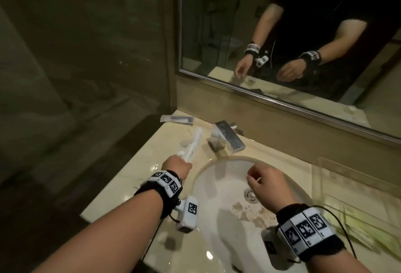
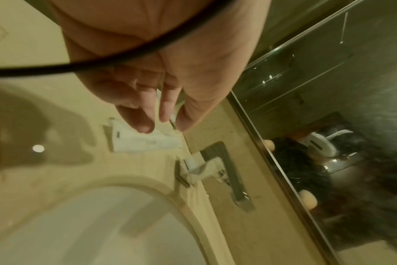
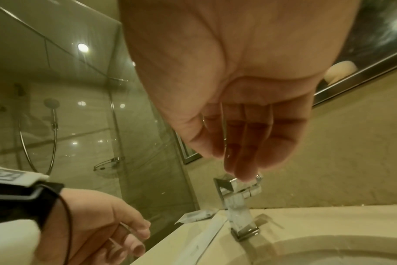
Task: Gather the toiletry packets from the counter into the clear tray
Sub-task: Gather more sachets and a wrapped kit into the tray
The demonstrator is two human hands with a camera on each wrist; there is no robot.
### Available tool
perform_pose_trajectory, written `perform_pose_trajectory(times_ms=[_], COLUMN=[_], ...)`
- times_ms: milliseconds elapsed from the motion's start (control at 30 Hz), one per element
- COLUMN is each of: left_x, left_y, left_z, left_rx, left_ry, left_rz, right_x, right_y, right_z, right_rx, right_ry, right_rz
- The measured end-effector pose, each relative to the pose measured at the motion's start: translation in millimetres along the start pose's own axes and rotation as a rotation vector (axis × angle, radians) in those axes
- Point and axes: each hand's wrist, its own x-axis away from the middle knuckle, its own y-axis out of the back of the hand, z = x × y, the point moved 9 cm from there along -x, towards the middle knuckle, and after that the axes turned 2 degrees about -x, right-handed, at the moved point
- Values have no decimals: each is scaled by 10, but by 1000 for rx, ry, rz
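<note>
My left hand (image 1: 176,165) is over the counter left of the sink and pinches the near end of a long white packet (image 1: 193,143), which points away toward the wall. In the left wrist view its thumb and fingers (image 2: 165,111) close on a thin film edge above the white packet (image 2: 145,142). A second packet (image 1: 176,119), clear with a dark item inside, lies at the counter's back left corner. My right hand (image 1: 259,178) hovers over the basin with its fingers (image 3: 240,157) relaxed and holding nothing. The clear tray (image 1: 347,177) stands on the right with greenish packets (image 1: 364,231) in it.
A chrome faucet (image 1: 227,138) stands behind the white sink basin (image 1: 225,212), between the packets and the tray. A mirror (image 1: 282,23) runs along the back wall. A glass shower partition (image 1: 86,55) borders the counter's left edge.
</note>
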Motion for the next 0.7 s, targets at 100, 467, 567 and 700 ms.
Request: perform_pose_trajectory(times_ms=[100, 467, 567, 700], left_x=[-401, -1021, -1092, -1058], left_y=[102, -341, -375, -297], left_z=[128, 88, 169, 97], left_rx=[-122, -408, -418, -191], left_ry=[34, -19, -16, -56], left_rz=[5, 108, 140, 227], right_x=[-10, 251, 270, 208], right_y=[-263, -577, -573, -545], right_z=[104, 116, 109, 190], right_rx=[30, 64, 87, 100], right_ry=[-37, -147, -173, -175], right_rz=[32, 43, 46, 23])
